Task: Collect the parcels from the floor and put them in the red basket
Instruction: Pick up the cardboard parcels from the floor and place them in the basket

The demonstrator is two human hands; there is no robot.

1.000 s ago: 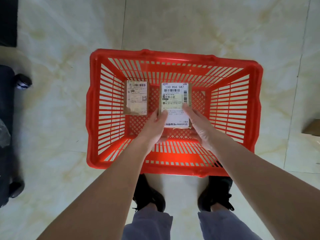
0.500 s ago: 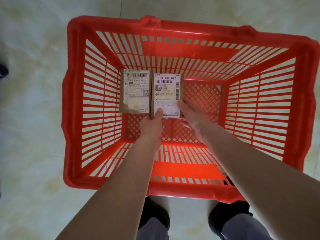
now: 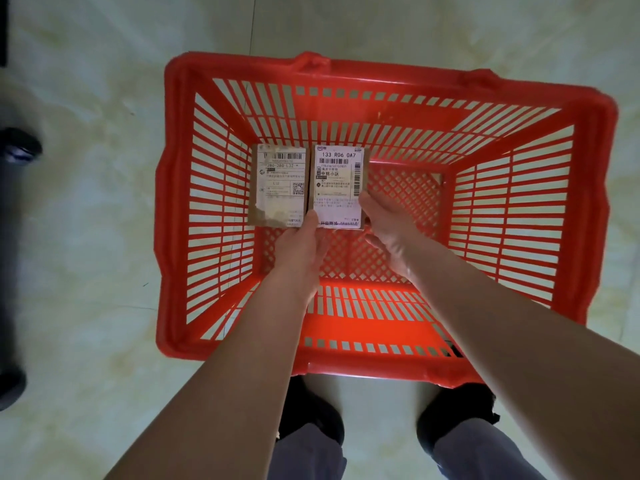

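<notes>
- My left hand (image 3: 299, 247) and right hand (image 3: 388, 230): fingers curled on the near corners of the labelled parcel "133 R06 0A7" (image 3: 337, 185), low inside the red basket (image 3: 595, 209).
- Far left: a torn-label parcel (image 3: 278, 185) lies just beside it, already delivered.
- Release remains; no other parcels visible.

Floor's pale glossy tile (image 3: 86, 271) with a grout line running up top. Some dark bulky thing (image 3: 14, 237) sits at the left edge, can't tell what. Black shoes (image 3: 453, 417) and grey trouser legs (image 3: 485, 455) below.
</notes>
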